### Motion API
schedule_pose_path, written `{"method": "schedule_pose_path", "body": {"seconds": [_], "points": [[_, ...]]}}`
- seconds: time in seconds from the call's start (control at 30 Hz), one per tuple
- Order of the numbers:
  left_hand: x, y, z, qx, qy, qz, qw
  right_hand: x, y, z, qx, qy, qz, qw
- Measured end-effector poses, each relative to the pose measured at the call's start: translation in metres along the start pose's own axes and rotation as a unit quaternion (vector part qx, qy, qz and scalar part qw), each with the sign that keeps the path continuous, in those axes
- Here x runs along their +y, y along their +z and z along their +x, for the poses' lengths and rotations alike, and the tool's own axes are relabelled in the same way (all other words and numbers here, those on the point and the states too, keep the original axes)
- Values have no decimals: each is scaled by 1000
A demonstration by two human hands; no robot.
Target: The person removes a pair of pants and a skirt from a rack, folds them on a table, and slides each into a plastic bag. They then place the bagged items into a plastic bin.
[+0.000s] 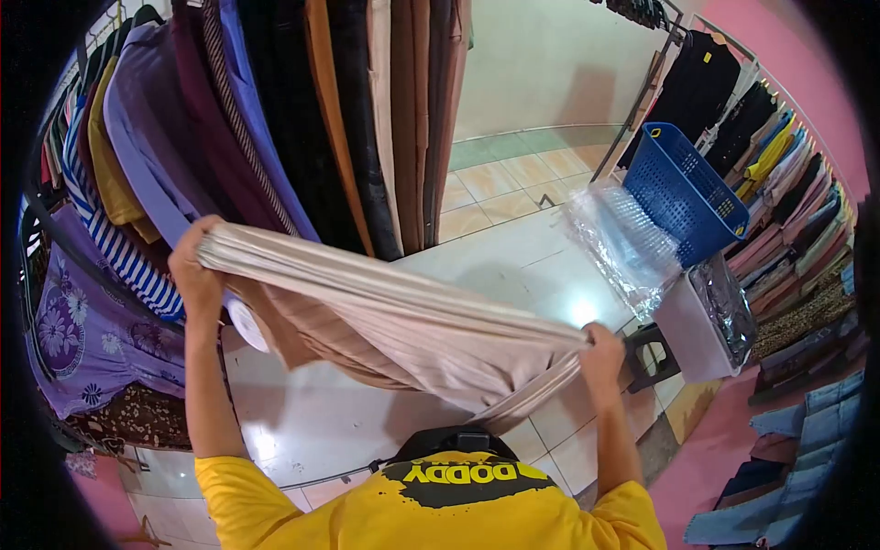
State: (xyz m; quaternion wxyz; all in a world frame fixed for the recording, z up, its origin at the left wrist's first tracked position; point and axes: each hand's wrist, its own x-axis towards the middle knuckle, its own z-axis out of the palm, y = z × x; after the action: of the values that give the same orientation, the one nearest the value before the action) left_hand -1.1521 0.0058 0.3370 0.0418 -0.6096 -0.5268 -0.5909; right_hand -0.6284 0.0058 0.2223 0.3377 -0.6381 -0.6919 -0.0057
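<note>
A long beige garment (394, 316) is stretched between my two hands, sloping down from left to right, with its upper edge gathered in folds and its lower part hanging loose. My left hand (195, 257) grips the bunched end on the left, close to the hanging clothes. On the right, my right hand (602, 355) is closed on the opposite end. A white roll (249, 327) shows under the garment near my left hand. Below the fabric is a white table (302, 412), partly covered by it.
Clothes (275, 110) hang on a rack at the left and front. On the right stand a blue plastic basket (683, 192), clear plastic bags (619, 243) and a white box (692, 330). A second clothes rack (779, 147) and folded jeans (816, 449) line the right side.
</note>
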Motion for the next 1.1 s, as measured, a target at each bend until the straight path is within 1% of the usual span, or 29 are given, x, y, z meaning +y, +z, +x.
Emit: {"method": "schedule_pose_path", "body": {"seconds": [0.07,0.13,0.2,0.23,0.27,0.3,0.33,0.37,0.4,0.47,0.5,0.53,0.57,0.6,0.63,0.67,0.7,0.73,0.77,0.8,0.83,0.87,0.9,0.93,0.97,1.0,1.03,1.07,1.1], "points": [[-11,-5,18,39,22,26,999,14,-8,38,25,16,-69,997],[-31,-12,37,61,7,60,996,57,-6,84,36,-33,-149,988],[-33,-17,60,82,-32,246,965,96,-8,137,61,-84,-226,968],[-38,-22,72,90,-36,285,954,113,-10,165,86,-84,-267,956],[-44,-29,84,98,-41,323,940,112,-26,195,87,-107,-288,948],[-51,-37,97,120,-13,348,930,108,-42,223,133,-145,-270,942],[-56,-45,111,143,15,372,917,109,-53,256,192,-139,-295,926],[-59,-57,129,184,26,349,918,86,-80,276,252,-188,-268,910],[-55,-68,142,224,35,326,918,72,-102,294,307,-185,-232,904],[-26,-88,157,283,-39,438,853,33,-156,310,434,-267,-184,841],[-36,-110,161,313,84,433,841,18,-179,310,469,-280,-143,826],[-44,-133,163,337,206,422,816,14,-202,303,461,-272,-131,834],[-30,-144,153,336,167,402,835,17,-215,302,503,-321,-123,793],[-27,-160,143,298,227,440,816,24,-226,291,487,-301,-129,810],[-28,-170,124,270,226,415,839,42,-224,287,476,-322,-66,816],[-25,-173,100,243,224,389,860,56,-219,268,446,-322,-89,830],[-26,-171,73,220,208,348,887,84,-208,253,353,-320,-88,875],[-31,-168,43,198,191,306,911,107,-195,231,218,-269,-51,937],[-40,-171,16,186,17,46,981,125,-175,203,35,-154,84,984],[-49,-173,-10,155,-158,-221,950,143,-151,171,-23,-214,10,977],[-39,-153,-36,104,-90,-73,988,109,-140,137,-147,-103,-38,983],[-9,-136,-53,-32,9,254,967,161,-104,105,-95,-100,-72,988],[-15,-133,-74,-74,-36,262,962,116,-102,97,-292,-72,107,948],[-13,-127,-90,-139,-95,250,953,127,-78,83,-346,27,113,931],[-16,-118,-103,-168,-44,294,940,144,-53,69,-402,110,209,885],[-11,-107,-111,-227,-59,298,925,111,-38,60,-381,16,66,922],[-16,-101,-123,-242,-92,297,919,87,-17,52,-442,139,137,875],[-28,-99,-136,-276,-110,295,908,55,2,41,-420,131,256,861],[-36,-95,-145,-296,-130,301,897,101,73,21,-392,-43,105,913]]}}
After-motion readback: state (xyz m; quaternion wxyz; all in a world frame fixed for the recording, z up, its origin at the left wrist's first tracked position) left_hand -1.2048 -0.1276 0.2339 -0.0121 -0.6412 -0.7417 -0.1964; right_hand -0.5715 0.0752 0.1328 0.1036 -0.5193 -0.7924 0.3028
